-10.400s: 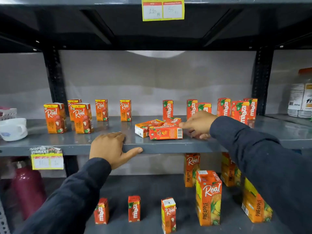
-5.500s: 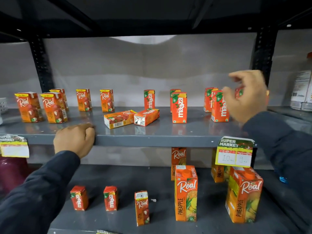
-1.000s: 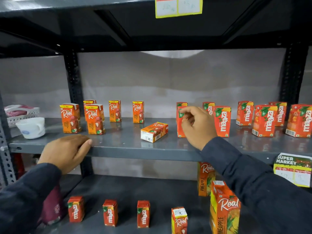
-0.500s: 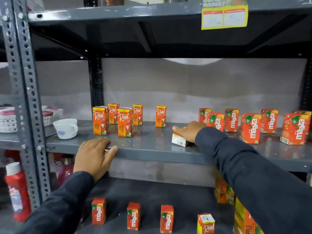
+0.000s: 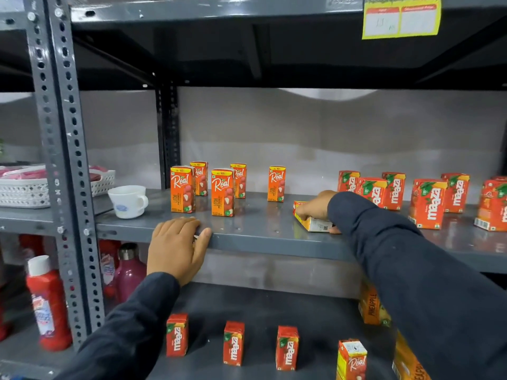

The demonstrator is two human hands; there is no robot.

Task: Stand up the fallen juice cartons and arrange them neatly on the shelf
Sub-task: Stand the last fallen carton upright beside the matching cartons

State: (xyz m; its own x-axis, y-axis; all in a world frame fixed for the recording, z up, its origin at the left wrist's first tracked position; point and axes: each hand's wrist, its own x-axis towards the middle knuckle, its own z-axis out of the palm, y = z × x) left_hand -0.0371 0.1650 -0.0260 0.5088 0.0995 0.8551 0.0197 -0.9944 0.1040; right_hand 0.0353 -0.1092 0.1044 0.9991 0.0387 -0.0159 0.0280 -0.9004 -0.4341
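Fallen carton (image 5: pixel 312 222) gripped on its side by right hand (image 5: pixel 315 208), fingers curled over it, near shelf (image 5: pixel 260 237) front edge. Left hand (image 5: pixel 177 248) flat on shelf lip, holding nothing. Upright Real cartons (image 5: pixel 222 192) left, Maaza cartons (image 5: pixel 428 202) right. Cup (image 5: pixel 127 201) further left.

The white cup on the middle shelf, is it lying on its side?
No, the white cup stands upright beside the Real cartons.
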